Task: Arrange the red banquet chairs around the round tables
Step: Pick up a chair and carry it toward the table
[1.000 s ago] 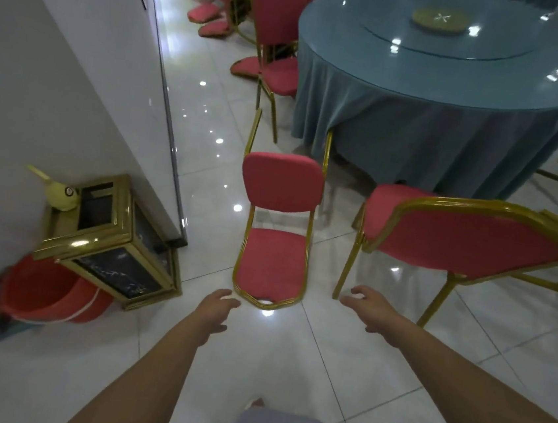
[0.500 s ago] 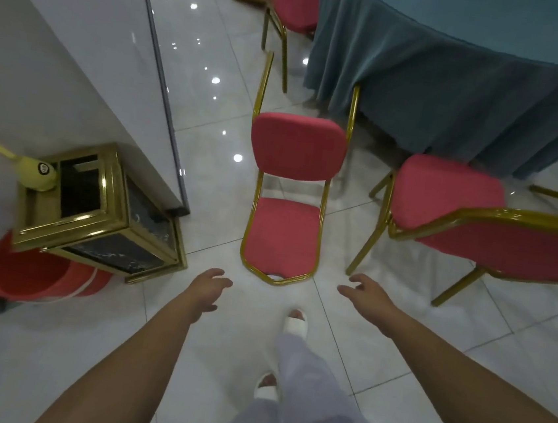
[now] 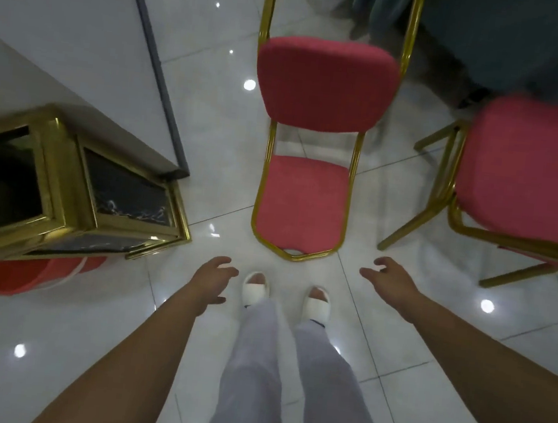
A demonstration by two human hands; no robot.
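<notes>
- Red banquet chair (image 3: 300, 206) lies tipped on its back on the tiled floor (image 3: 91, 346), top of the backrest nearest the person's feet, seat standing up, gold legs pointing off toward the round table's blue cloth (image 3: 513, 36).
- Handling, my guess: stiff metal tube frame, padded seat and back, moderate weight, nothing fragile. The glossy tile looks slick, so the legs may skid when it's righted.
- Best hold: the gold frame at the top of the backrest, one hand per side rail, then tip it up.
- Left hand (image 3: 210, 280): fingers spread and loosely curved, holding nothing, just short of the backrest.
- Right hand (image 3: 389, 281): same, spread and empty, near the frame's right corner, no contact.
- Second red chair (image 3: 530, 169) stands upright just to the right.
- Gold-framed cabinet (image 3: 77, 183) and red bucket (image 3: 22, 277) sit at left by the wall.
</notes>
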